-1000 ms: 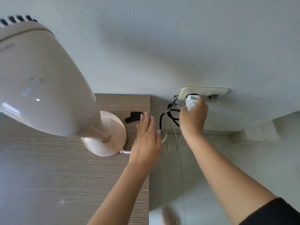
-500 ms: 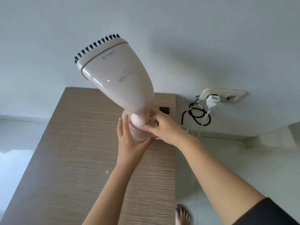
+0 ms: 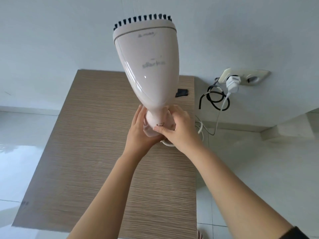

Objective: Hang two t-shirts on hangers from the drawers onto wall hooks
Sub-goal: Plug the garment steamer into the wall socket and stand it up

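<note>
Tipped more upright now, the white steamer (image 3: 150, 66) rises over the wooden top (image 3: 86, 144); left hand (image 3: 138, 133) and right hand (image 3: 178, 131) both curl around its base.

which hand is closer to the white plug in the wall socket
Right. The right hand grips the steamer low down on the side toward the plug; the left hand holds the far side.

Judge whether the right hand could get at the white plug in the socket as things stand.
Probably yes, once it lets go. The right hand grips the steamer at its neck; the plug sits in the socket beyond it to the right, with only loose cords between.
</note>
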Demonstrator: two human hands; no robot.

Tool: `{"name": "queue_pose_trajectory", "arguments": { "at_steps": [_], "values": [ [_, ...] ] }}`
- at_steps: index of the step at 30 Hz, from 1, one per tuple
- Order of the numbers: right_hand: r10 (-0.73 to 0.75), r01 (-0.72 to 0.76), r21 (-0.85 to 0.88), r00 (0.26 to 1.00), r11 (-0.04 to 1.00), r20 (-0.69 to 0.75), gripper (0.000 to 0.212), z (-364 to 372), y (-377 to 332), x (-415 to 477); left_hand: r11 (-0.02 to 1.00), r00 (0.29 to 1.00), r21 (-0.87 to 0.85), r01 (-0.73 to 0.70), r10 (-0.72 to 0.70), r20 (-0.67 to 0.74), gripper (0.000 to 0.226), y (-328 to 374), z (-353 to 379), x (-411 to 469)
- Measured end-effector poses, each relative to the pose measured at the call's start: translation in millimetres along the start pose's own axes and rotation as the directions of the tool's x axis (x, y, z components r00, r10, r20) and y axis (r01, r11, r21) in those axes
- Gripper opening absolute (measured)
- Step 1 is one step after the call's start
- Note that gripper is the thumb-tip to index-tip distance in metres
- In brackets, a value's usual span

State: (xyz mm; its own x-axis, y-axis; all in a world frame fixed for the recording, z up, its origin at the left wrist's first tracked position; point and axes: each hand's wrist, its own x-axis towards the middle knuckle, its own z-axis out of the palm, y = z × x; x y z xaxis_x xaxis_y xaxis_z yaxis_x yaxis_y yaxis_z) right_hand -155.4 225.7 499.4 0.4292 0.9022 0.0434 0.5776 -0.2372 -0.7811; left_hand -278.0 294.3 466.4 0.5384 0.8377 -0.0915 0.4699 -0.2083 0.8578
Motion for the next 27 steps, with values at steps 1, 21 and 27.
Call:
{"name": "queue_pose_trajectory", "arguments": {
  "at_steps": [1, 21, 27],
  "values": [
    [0.002, -0.002, 0.025, 1.000, 1.000, 0.009, 0.050, -0.3, 2.3, -3.6, 1.000, 1.000, -0.004, 0.011, -0.011, 0.002, 0.097, 0.0, 0.1, -3.8],
    [0.015, -0.016, 0.244, 1.000, 0.970, 0.007, 0.050, -0.5, 11.2, -32.5, 0.977, 0.994, -0.203, -0.059, 0.078, 0.083, 0.099, -10.3, 4.1, -25.8],
    [-0.019, 0.035, 0.221, 0.997, 0.975, -0.077, 0.059, 5.5, 9.6, -37.4, 0.979, 0.994, -0.200, -0.044, 0.063, 0.091, 0.101, -19.4, 5.4, -22.6]
  ]
}}
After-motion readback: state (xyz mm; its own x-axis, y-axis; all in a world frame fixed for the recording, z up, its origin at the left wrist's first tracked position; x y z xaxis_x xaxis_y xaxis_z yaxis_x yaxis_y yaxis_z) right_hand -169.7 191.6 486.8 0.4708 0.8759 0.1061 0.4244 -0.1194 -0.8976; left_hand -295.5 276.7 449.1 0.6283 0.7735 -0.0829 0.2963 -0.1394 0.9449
